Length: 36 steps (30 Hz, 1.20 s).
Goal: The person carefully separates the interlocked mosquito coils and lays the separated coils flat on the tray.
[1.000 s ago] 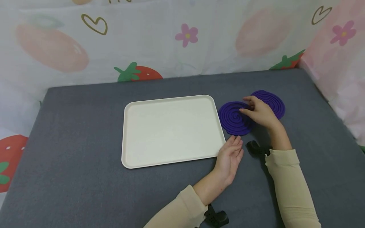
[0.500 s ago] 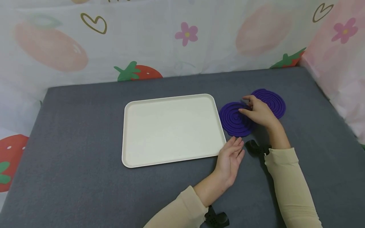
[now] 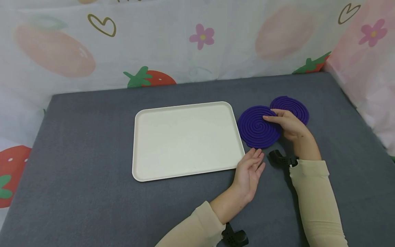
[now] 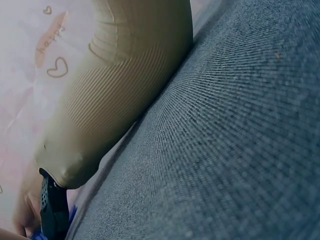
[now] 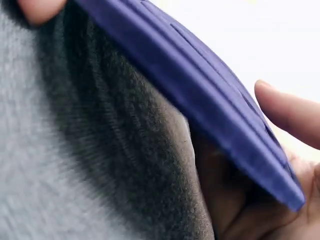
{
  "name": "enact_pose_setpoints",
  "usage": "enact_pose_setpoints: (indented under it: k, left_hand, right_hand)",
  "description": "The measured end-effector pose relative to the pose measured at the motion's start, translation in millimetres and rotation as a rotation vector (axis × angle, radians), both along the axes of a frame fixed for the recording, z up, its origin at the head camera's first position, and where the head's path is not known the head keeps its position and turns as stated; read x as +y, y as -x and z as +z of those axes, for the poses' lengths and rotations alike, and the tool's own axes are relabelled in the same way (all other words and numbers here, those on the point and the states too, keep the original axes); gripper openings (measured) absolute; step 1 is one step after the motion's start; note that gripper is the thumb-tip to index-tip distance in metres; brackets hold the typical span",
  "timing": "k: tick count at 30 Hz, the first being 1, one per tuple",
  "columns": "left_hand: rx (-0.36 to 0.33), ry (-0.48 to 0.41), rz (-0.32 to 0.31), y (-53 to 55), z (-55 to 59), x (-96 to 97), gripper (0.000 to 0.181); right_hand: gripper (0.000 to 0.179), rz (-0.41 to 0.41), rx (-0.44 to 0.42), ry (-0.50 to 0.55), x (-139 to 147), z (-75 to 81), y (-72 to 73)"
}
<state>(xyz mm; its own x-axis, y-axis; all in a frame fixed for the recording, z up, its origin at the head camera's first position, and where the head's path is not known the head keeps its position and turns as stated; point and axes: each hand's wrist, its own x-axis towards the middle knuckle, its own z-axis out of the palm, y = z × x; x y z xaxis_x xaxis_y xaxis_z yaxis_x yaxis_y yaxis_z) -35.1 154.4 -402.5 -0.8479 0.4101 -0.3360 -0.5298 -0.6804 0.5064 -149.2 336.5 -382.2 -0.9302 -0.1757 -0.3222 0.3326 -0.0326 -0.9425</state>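
Note:
My right hand (image 3: 291, 127) pinches the right edge of a round purple spiral trivet (image 3: 257, 128), thumb on top and fingers beneath. In the right wrist view this trivet (image 5: 195, 97) is tilted, its gripped side raised off the cloth. My left hand (image 3: 247, 175) lies palm up with straight fingers, its fingertips right at the trivet's near edge and beside the tray's corner. A second purple spiral trivet (image 3: 291, 106) lies behind, partly covered by my right hand. The left wrist view mostly takes in the right sleeve (image 4: 115, 90), with the hand's work at its lower left corner.
A cream rectangular tray (image 3: 185, 107) lies left of the trivets, its right edge close to the nearer one. Grey cloth (image 3: 83, 144) covers the table. A printed curtain (image 3: 234, 41) hangs along the back. Black cameras (image 3: 236, 236) sit at both wrists.
My right hand has gone from reaching over the nearer trivet to pinching its right edge, which is now raised. Hand and wrist have shifted slightly right. The left hand stays where it was.

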Motion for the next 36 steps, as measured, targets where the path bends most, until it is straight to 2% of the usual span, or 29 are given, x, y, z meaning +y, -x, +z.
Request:
enact_pose_setpoints:
  k: [1, 2, 7, 8, 10, 14, 19, 26, 29, 32, 36]
  left_hand:
    - [0.002, 0.001, -0.002, 0.0, 0.0, 0.0, 0.061]
    - [0.005, 0.002, -0.005, 0.1, -0.2, -0.1, 0.061]
    - [0.011, 0.013, -0.01, -0.1, -0.9, -0.7, 0.061]
    - [0.017, 0.016, -0.011, -0.2, -0.8, -0.8, 0.061]
    - [0.037, 0.021, -0.018, -0.1, -1.1, -1.1, 0.062]
    - [0.123, 0.013, -0.046, 3.2, -0.7, -3.2, 0.06]
    - [0.196, -0.003, -0.063, 13.1, -0.8, -9.7, 0.056]
    - [0.258, 0.041, 0.003, 33.0, 1.1, -26.1, 0.049]
    - [0.252, 0.05, 0.047, 42.3, 1.1, -33.7, 0.045]
    - [0.214, 0.05, 0.081, 50.0, 1.1, -40.5, 0.043]
    - [0.176, 0.068, 0.096, 55.8, 0.7, -47.1, 0.039]
  right_hand:
    - [0.017, 0.013, 0.001, 0.045, 0.5, -0.5, -0.4]
    - [0.019, 0.012, -0.007, 0.074, 0.8, 0.0, -1.0]
    - [0.072, -0.036, -0.013, 0.178, 3.9, 6.9, -4.7]
    - [0.076, -0.041, -0.004, 0.205, 5.2, 9.1, -5.8]
    - [0.06, -0.024, 0.041, 0.283, 8.1, 12.6, -7.3]
    - [0.027, 0.047, 0.119, 0.408, 10.3, 19.2, -9.3]
    - [0.03, 0.105, 0.144, 0.424, 4.1, 25.2, -10.6]
    - [0.03, 0.17, 0.137, 0.433, -22.2, 27.9, -10.2]
    - [0.029, 0.173, 0.118, 0.41, -36.0, 27.9, -10.6]
    - [0.027, 0.165, 0.106, 0.395, -47.9, 26.9, -11.1]
    - [0.026, 0.155, 0.099, 0.405, -58.8, 25.2, -11.6]
